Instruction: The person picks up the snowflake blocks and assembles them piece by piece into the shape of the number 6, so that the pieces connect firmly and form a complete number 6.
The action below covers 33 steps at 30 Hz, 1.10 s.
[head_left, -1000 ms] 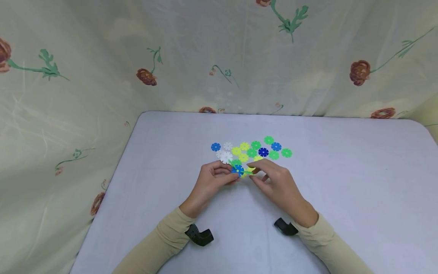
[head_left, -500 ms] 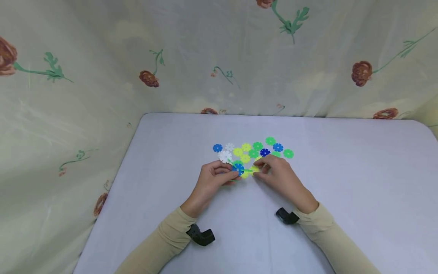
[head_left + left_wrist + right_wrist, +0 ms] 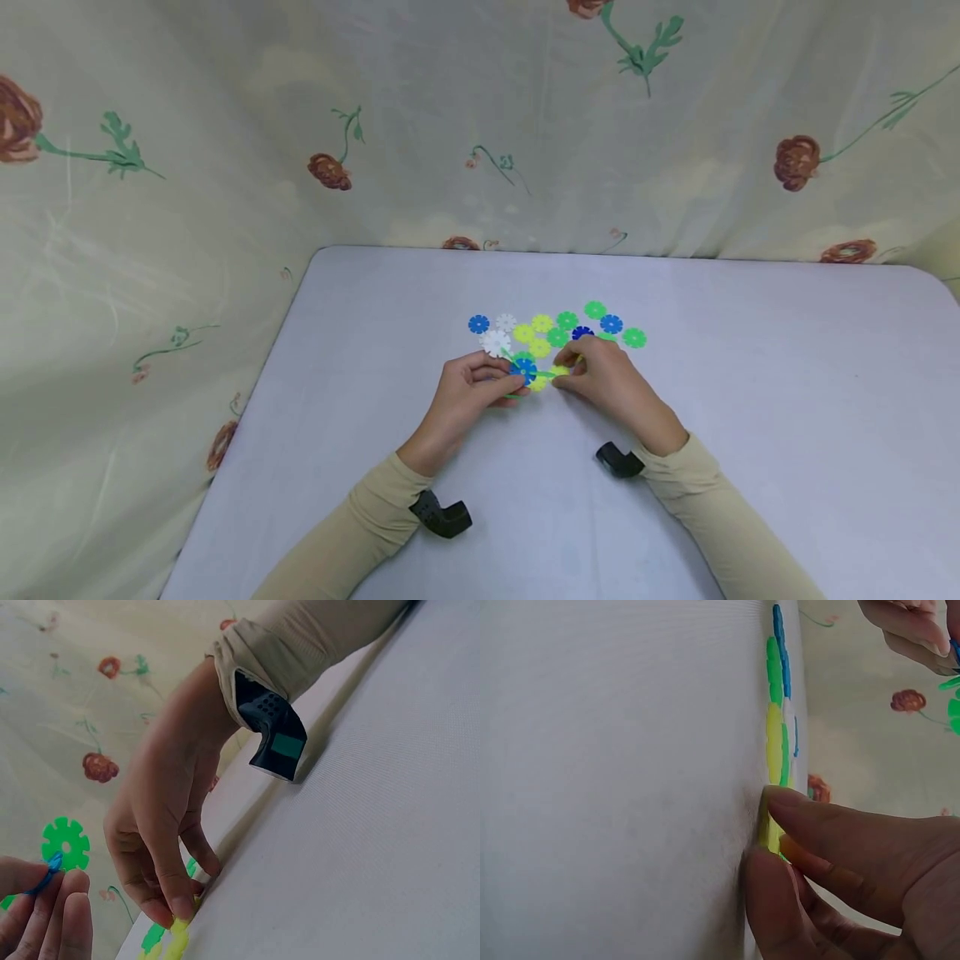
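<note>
Flower-printed cloth (image 3: 247,167) hangs at left and across the top of the frame, behind a white-covered table (image 3: 787,400). Left of center, a person's left hand (image 3: 467,393), a black wrist device (image 3: 442,517) below it, pinches a notched blue disc (image 3: 523,372) joined to green discs (image 3: 54,841), one standing edge-up in the left wrist view. Just beyond the fingers lie a loose blue disc (image 3: 478,324) and white discs (image 3: 496,342), followed rightward by yellow discs (image 3: 539,347), green discs (image 3: 567,320) and a dark blue disc (image 3: 582,332). At center right, the right hand (image 3: 611,383) pinches a yellow disc (image 3: 773,836) between thumb and fingers at the tabletop, while a lighter blue disc (image 3: 611,323) and a last green disc (image 3: 634,337) lie beyond it.
</note>
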Each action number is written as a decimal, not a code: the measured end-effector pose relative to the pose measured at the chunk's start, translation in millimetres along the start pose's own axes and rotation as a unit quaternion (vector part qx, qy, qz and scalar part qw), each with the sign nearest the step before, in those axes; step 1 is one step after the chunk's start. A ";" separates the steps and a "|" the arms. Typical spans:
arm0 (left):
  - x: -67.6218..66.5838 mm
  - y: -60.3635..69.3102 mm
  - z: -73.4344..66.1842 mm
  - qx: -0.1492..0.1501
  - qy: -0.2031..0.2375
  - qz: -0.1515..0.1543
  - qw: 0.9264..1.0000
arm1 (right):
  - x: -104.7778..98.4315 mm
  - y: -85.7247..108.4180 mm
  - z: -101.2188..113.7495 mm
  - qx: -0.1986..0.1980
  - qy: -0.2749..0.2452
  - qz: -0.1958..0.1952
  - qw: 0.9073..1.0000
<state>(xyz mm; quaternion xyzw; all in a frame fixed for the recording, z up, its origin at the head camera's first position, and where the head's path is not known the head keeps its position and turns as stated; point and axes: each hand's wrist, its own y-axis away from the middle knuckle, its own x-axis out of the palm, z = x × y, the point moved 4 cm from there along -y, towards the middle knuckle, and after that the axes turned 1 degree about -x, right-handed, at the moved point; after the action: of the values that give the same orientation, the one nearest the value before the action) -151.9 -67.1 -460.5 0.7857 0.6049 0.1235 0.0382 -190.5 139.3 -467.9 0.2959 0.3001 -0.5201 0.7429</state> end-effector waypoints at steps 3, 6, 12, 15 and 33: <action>-0.1 -0.5 0.4 0.000 -0.002 -0.001 1.000 | -1.4 1.1 -1.0 0.000 -0.003 -0.001 1.000; -0.3 -0.7 0.6 -0.001 -0.004 -0.003 1.000 | -1.9 4.5 -2.2 0.007 -0.011 -0.007 1.000; -0.9 -1.2 0.3 0.001 -0.007 -0.005 1.000 | -1.4 14.4 -5.9 0.000 -0.096 0.012 0.995; -1.4 -1.1 -0.2 0.002 -0.007 -0.007 1.000 | -5.1 19.6 -7.5 -0.005 -0.178 0.025 0.984; -2.6 -1.1 1.4 0.009 -0.009 -0.009 1.000 | -16.5 34.7 -5.6 0.012 -0.363 0.016 0.932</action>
<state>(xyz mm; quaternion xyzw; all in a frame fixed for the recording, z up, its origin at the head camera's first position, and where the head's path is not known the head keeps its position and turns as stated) -153.3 -69.2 -462.5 0.7816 0.6127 0.1106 0.0380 -162.9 163.2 -454.7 0.1011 -0.0010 -0.5835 0.8058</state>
